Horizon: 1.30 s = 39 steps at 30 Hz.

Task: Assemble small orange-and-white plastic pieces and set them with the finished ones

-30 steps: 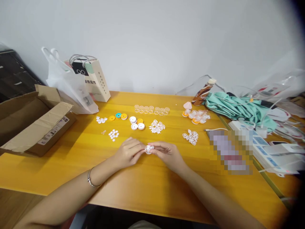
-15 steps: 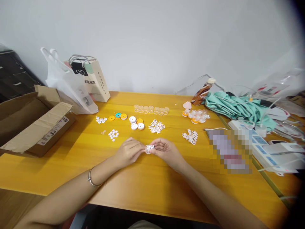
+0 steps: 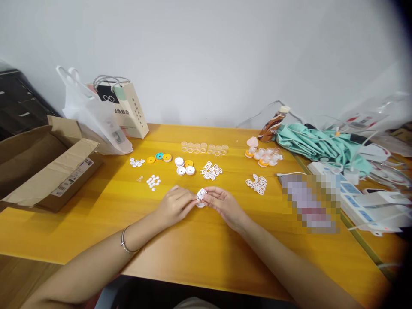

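Note:
Between my two hands is a small white openwork plastic piece (image 3: 201, 194), tilted up so its cut-out pattern shows. My left hand (image 3: 175, 204) pinches its left side with thumb and forefinger. On the other side my right hand (image 3: 224, 206) grips it, fingers curled. Just beneath the piece a white round cap (image 3: 201, 205) is partly visible; whether it touches the piece I cannot tell. Beyond my hands lie white openwork pieces (image 3: 211, 171), white round caps (image 3: 181, 171) and small white discs (image 3: 153, 182). More openwork pieces (image 3: 257, 184) lie to the right.
Clear cups (image 3: 203, 148) line the back. Yellow and teal caps (image 3: 159, 156) sit left of centre, and bagged parts (image 3: 268, 157) back right. A cardboard box (image 3: 69, 180) stands left; a bottle (image 3: 273, 124), green cloth (image 3: 322, 146) and power strip (image 3: 350, 197) are right.
The white openwork piece has been tilted and raised slightly between my fingers, exposing more of the round cap below. Both hands stay nearly in place.

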Each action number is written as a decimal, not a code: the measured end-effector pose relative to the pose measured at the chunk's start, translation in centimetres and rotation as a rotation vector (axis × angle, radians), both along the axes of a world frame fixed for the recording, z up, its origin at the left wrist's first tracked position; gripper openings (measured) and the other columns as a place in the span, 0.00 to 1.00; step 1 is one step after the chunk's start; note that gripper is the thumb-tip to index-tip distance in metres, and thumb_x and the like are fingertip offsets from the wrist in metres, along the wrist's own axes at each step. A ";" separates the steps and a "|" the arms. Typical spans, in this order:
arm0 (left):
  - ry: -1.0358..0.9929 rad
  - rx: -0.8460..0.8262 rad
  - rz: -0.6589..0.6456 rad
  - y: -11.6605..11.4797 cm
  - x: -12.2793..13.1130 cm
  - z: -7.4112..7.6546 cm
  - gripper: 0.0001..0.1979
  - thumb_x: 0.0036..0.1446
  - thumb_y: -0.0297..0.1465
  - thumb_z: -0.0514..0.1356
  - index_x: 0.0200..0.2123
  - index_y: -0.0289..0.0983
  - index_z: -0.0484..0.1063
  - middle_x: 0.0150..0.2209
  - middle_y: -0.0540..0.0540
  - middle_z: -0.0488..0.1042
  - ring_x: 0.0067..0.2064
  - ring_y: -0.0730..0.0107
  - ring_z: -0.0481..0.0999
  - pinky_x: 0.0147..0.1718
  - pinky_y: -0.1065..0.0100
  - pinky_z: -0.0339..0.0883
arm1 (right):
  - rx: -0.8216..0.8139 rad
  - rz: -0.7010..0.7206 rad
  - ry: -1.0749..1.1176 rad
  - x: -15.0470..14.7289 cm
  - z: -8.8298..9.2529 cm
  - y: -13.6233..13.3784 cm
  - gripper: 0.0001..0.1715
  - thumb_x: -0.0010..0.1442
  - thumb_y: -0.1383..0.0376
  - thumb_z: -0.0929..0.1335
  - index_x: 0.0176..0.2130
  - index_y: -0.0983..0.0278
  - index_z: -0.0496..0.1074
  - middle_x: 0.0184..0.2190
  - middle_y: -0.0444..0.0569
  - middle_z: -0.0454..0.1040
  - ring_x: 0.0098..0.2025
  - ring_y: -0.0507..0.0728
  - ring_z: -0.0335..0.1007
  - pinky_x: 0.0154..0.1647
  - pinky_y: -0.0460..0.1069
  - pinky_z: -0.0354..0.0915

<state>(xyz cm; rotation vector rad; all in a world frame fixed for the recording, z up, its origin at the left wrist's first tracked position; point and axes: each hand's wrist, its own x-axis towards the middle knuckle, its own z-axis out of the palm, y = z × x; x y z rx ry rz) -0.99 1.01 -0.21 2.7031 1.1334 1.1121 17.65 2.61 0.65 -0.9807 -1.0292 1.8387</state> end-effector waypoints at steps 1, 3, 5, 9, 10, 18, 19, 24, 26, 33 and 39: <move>0.005 -0.011 -0.001 0.0 0.1 0.0 0.04 0.59 0.28 0.55 0.34 0.36 0.69 0.28 0.47 0.75 0.29 0.72 0.72 0.33 0.68 0.62 | -0.014 -0.010 -0.002 -0.1 -0.1 0.0 0.18 0.40 0.62 0.75 0.32 0.65 0.72 0.30 0.45 0.76 0.30 0.50 0.71 0.36 0.47 0.65; 0.004 -0.055 0.001 -0.1 0.1 0.0 0.06 0.60 0.30 0.54 0.37 0.36 0.69 0.29 0.47 0.75 0.30 0.71 0.72 0.33 0.68 0.63 | -0.025 -0.042 -0.010 -0.1 -0.2 0.1 0.17 0.41 0.62 0.75 0.32 0.65 0.72 0.30 0.46 0.76 0.30 0.50 0.71 0.35 0.46 0.65; 0.002 -0.133 0.011 0.0 0.1 0.1 0.10 0.59 0.35 0.55 0.41 0.36 0.68 0.33 0.45 0.75 0.34 0.69 0.73 0.35 0.67 0.64 | 0.005 -0.087 -0.036 0.1 -0.3 0.3 0.16 0.42 0.61 0.74 0.31 0.64 0.71 0.29 0.46 0.76 0.29 0.50 0.70 0.34 0.46 0.65; 0.033 -0.309 0.026 0.4 0.0 0.0 0.24 0.51 0.44 0.61 0.47 0.36 0.65 0.41 0.42 0.73 0.41 0.62 0.71 0.40 0.62 0.64 | 0.266 -0.096 -0.248 0.6 -0.7 0.9 0.13 0.43 0.62 0.73 0.31 0.63 0.71 0.27 0.43 0.74 0.30 0.50 0.69 0.36 0.47 0.65; 0.043 -0.338 0.024 0.5 0.1 -0.1 0.24 0.50 0.44 0.61 0.47 0.37 0.65 0.40 0.42 0.73 0.41 0.62 0.71 0.40 0.62 0.64 | 0.342 -0.058 -0.312 0.7 -0.8 1.0 0.12 0.44 0.62 0.72 0.31 0.63 0.72 0.27 0.44 0.74 0.30 0.50 0.69 0.35 0.47 0.64; 0.040 -0.402 0.013 0.6 0.6 -0.4 0.17 0.53 0.41 0.60 0.42 0.38 0.68 0.36 0.46 0.72 0.38 0.65 0.69 0.38 0.65 0.61 | 0.578 0.064 -0.551 0.9 -1.1 1.0 0.09 0.50 0.63 0.69 0.34 0.63 0.74 0.28 0.44 0.75 0.28 0.51 0.66 0.31 0.47 0.61; 0.043 -0.408 0.017 0.6 0.6 -0.3 0.16 0.53 0.40 0.60 0.42 0.38 0.68 0.36 0.47 0.72 0.38 0.65 0.69 0.38 0.65 0.61 | 0.582 0.060 -0.554 0.9 -1.1 1.0 0.09 0.50 0.63 0.69 0.34 0.63 0.74 0.28 0.44 0.75 0.28 0.51 0.66 0.31 0.47 0.61; 0.038 -0.411 0.022 0.6 0.5 -0.3 0.14 0.54 0.40 0.60 0.40 0.38 0.69 0.35 0.47 0.71 0.38 0.66 0.69 0.38 0.65 0.60 | 0.651 0.063 -0.577 0.9 -1.4 1.1 0.08 0.51 0.63 0.68 0.34 0.62 0.74 0.27 0.43 0.74 0.29 0.51 0.67 0.31 0.47 0.62; 0.023 -0.410 0.020 0.7 0.5 -0.5 0.14 0.54 0.40 0.60 0.41 0.39 0.69 0.35 0.47 0.71 0.38 0.66 0.69 0.38 0.65 0.60 | 0.710 0.057 -0.606 0.9 -1.7 1.1 0.07 0.50 0.64 0.68 0.34 0.62 0.73 0.27 0.43 0.74 0.29 0.51 0.67 0.32 0.47 0.63; 0.020 -0.402 0.023 0.8 0.5 -0.7 0.13 0.54 0.40 0.59 0.40 0.38 0.69 0.35 0.47 0.71 0.38 0.66 0.69 0.37 0.65 0.60 | 1.030 0.136 -0.698 1.3 -1.9 1.2 0.08 0.56 0.66 0.65 0.38 0.59 0.71 0.32 0.47 0.75 0.35 0.55 0.67 0.38 0.51 0.63; 0.029 -0.400 0.027 0.8 0.6 -0.5 0.12 0.55 0.39 0.59 0.38 0.37 0.69 0.36 0.47 0.72 0.38 0.66 0.69 0.37 0.66 0.60 | 1.242 0.199 -0.749 1.3 -2.3 1.3 0.09 0.61 0.67 0.61 0.41 0.60 0.69 0.35 0.50 0.74 0.36 0.56 0.65 0.41 0.53 0.62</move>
